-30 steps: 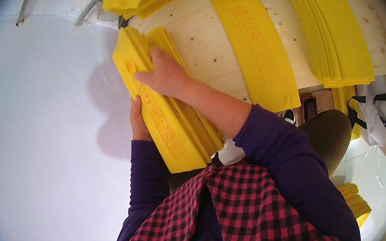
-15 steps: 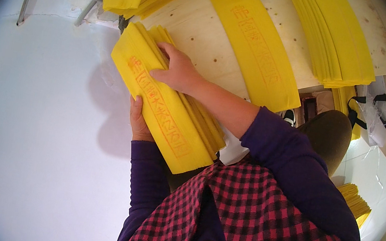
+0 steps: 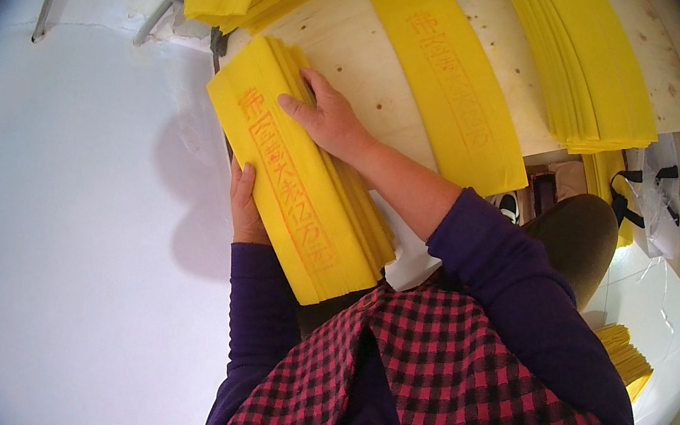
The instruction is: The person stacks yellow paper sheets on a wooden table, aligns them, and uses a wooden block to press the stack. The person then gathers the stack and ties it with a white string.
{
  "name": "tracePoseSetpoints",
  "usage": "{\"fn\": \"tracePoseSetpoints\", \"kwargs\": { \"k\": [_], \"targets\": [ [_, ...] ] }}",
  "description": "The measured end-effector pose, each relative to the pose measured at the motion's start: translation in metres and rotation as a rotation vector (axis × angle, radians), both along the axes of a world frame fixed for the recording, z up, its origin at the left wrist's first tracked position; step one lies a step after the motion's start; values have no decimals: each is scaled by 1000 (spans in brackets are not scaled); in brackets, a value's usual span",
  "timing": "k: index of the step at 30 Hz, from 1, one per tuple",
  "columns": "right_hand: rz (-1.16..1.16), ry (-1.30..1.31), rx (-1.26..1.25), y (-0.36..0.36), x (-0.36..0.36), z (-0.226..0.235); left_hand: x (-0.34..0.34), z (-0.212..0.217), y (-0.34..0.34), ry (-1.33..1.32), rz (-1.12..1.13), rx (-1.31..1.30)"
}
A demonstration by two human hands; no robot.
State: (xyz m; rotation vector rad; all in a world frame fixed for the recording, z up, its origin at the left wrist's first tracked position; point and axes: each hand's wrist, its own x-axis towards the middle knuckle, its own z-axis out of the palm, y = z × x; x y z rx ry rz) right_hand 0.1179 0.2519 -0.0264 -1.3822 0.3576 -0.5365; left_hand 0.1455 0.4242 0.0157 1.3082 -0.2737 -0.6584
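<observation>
Yellow stack of printed strips, held slantwise before our checked garment.
By the near edge of the wooden table, our left hand grips the stack's left edge, some fingers hidden; our right hand pinches its upper right edge, thumb on the top face. One flat strip lies farther right on the table.

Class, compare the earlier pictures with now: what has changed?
The right hand moved rightward across the yellow bundle, uncovering more of its red print; the bundle's upper end shifted right. The left hand stayed at its left edge; the flat yellow strip stayed put.
</observation>
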Motion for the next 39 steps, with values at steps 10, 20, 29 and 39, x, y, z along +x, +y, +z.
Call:
{"fn": "tracePoseSetpoints", "kwargs": {
  "k": [10,20,29,39],
  "targets": [
    [-147,-81,-50,-5,-2,-10,4,2,-1,186,53,-253],
    [-123,-9,-298,-9,-2,-2,47,-6,-2,162,-36,-107],
    [152,171,-24,-21,9,23,55,-10,2,94,53,-116],
    [193,269,337,-13,4,39,48,-23,2,18,229,94]
  ]
}}
